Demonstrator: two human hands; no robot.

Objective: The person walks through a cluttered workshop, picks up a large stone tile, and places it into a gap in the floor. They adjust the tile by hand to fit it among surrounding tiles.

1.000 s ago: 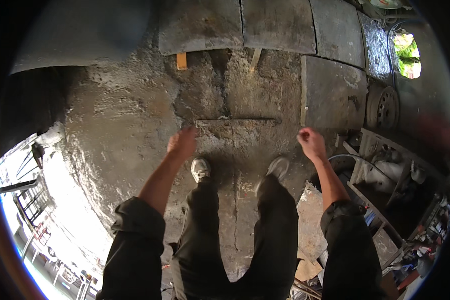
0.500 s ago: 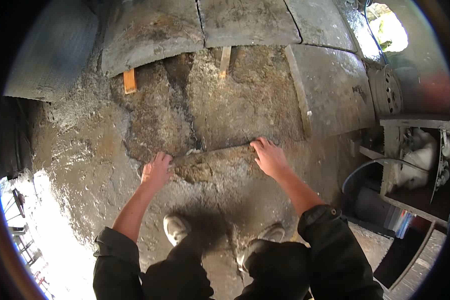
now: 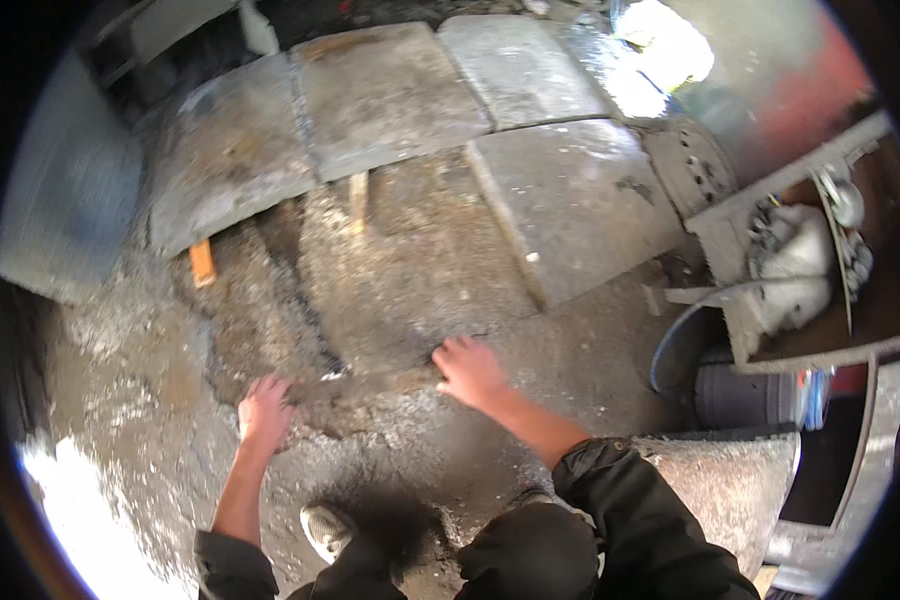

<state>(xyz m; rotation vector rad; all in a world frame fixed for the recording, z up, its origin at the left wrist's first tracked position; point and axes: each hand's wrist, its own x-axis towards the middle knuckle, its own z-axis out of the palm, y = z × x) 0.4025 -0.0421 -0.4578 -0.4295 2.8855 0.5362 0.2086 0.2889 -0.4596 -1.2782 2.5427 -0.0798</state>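
Observation:
My left hand [image 3: 265, 408] is over the near left edge of a shallow rough recess [image 3: 400, 260] in the floor, its fingers loosely bent and apart. Farther right, my right hand [image 3: 470, 370] reaches over the same near edge, thumb spread from the bent fingers. Nothing shows in either hand; whether the fingertips touch the ground cannot be made out. Between them runs a broken brown strip of floor [image 3: 370, 395]. Beyond the recess lie several grey slabs [image 3: 390, 90]. An orange-brown wood strip [image 3: 202, 262] and a paler wood strip [image 3: 358, 203] stick out from under them.
One slab [image 3: 575, 205] borders the recess on the right, by a round metal wheel rim [image 3: 690, 165]. A wooden shelf unit [image 3: 820, 355] with a white bundle stands at right, a hose [image 3: 665, 340] looping beside it. A grey panel [image 3: 65, 190] rises at left.
The view has tilted up and turned, so the slabs and recess sit lower and farther left. Both hands keep nearly the same places over the recess's near edge.

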